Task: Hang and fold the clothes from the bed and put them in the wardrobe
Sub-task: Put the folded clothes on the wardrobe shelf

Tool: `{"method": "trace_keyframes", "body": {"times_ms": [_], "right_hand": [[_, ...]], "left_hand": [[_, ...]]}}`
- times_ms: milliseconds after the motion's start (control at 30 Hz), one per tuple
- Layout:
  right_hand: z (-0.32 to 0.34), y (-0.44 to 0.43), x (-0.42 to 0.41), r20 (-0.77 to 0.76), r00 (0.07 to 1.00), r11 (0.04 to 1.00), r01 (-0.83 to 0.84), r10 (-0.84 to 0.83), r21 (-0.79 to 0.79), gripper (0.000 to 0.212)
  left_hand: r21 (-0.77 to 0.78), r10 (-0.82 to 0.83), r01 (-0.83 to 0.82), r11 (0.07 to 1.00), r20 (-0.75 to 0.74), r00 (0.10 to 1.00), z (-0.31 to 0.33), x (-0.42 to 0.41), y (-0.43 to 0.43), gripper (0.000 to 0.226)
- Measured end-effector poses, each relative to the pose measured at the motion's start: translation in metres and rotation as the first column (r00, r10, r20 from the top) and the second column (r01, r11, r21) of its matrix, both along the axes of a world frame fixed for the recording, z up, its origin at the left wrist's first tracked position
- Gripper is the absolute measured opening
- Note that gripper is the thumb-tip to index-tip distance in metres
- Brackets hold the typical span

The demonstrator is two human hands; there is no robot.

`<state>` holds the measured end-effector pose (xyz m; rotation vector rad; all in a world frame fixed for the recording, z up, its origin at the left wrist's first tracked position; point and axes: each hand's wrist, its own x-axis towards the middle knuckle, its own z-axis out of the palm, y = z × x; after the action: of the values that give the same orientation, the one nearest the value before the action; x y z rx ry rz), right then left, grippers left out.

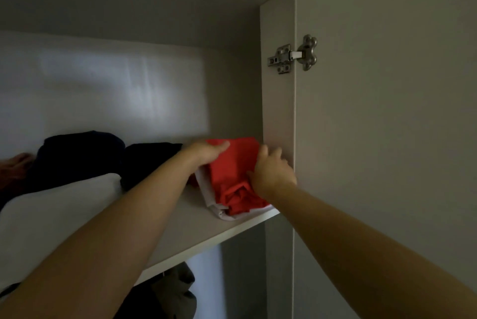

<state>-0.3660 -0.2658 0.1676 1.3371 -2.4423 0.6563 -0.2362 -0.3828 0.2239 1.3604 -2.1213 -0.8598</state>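
Note:
A folded red garment [233, 176] lies on top of a folded white one [206, 189] at the right end of the wardrobe shelf [196, 231], against the side panel. My left hand [206, 152] rests on the red garment's left top edge, fingers laid over it. My right hand [271, 171] presses against its right side, fingers curled onto the cloth next to the panel. Both arms reach up from below.
Dark folded clothes [85, 153] and a white folded piece [59, 205] fill the shelf's left part. The open wardrobe door [387, 138] with its metal hinge [294, 55] stands at the right. Hanging garments [175, 290] show below the shelf.

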Motion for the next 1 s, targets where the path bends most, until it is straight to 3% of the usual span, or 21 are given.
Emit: {"method": "trace_keyframes", "body": {"times_ms": [67,100,167,200,267,333,400,500,567,633,700,800,900,1000], "right_hand": [[-0.002,0.009,0.012,-0.26,0.965,0.994,-0.066,0.043,-0.083,0.042],[-0.003,0.012,0.017,-0.278,0.954,0.988,-0.135,0.11,-0.073,0.036],[-0.007,0.016,0.026,-0.105,0.974,0.98,-0.2,0.199,-0.001,0.033],[-0.009,0.015,0.027,-0.005,0.981,0.98,-0.194,0.195,0.038,0.042],[-0.01,0.013,0.029,0.113,0.979,0.984,-0.173,0.168,0.031,0.06],[-0.008,0.008,0.031,0.113,0.985,0.988,-0.139,0.131,0.066,0.069],[-0.003,0.001,0.034,0.127,0.989,0.985,-0.098,0.08,0.143,0.07],[0.013,-0.011,0.037,0.192,0.981,0.978,-0.061,0.022,0.201,0.066],[0.028,-0.021,0.035,0.194,0.979,0.962,-0.114,0.066,0.249,0.062],[0.038,-0.033,0.034,0.208,0.97,0.927,-0.193,0.13,0.322,0.054],[0.041,-0.046,0.03,0.201,0.968,0.913,-0.211,0.148,0.349,0.047],[0.041,-0.061,0.024,0.15,0.982,0.914,-0.161,0.112,0.373,0.048],[0.033,-0.058,0.021,0.202,0.979,0.975,-0.076,0.033,0.209,0.057],[0.026,-0.043,0.02,0.382,0.923,0.999,-0.03,0.036,-0.022,0.065]], "left_hand": [[-0.12,0.073,-0.078,0.99,-0.041,0.996,0.006,-0.01,-0.014,0.087],[-0.05,0.023,-0.03,0.998,-0.13,0.991,0.006,-0.014,-0.021,0.084],[0.157,-0.05,0.102,0.982,-0.307,0.95,-0.003,-0.019,-0.033,0.079],[0.201,-0.056,0.129,0.971,-0.335,0.941,-0.009,-0.019,-0.036,0.079],[0.192,-0.088,0.161,0.968,-0.34,0.936,-0.022,-0.016,-0.043,0.071],[0.162,-0.114,0.178,0.971,-0.341,0.933,-0.03,-0.014,-0.049,0.058],[0.104,-0.108,0.141,0.984,-0.273,0.956,-0.028,-0.008,-0.053,0.044],[0.026,-0.036,0.037,0.999,-0.033,0.999,-0.02,0.018,-0.054,0.036],[0.039,0.005,-0.01,0.999,0.133,0.991,-0.014,0.045,-0.048,0.047],[0.147,0.002,-0.04,0.988,0.249,0.968,-0.01,0.071,-0.035,0.062],[0.313,-0.098,-0.023,0.949,0.367,0.925,-0.003,0.087,-0.011,0.07],[0.352,-0.194,0.002,0.936,0.511,0.838,0.006,0.099,0.024,0.093],[0.333,-0.247,0.077,0.94,0.507,0.826,0.026,0.117,0.039,0.107],[0.104,0.027,-0.062,0.993,0.311,0.95,0.047,0.119,0.015,0.1]]}}
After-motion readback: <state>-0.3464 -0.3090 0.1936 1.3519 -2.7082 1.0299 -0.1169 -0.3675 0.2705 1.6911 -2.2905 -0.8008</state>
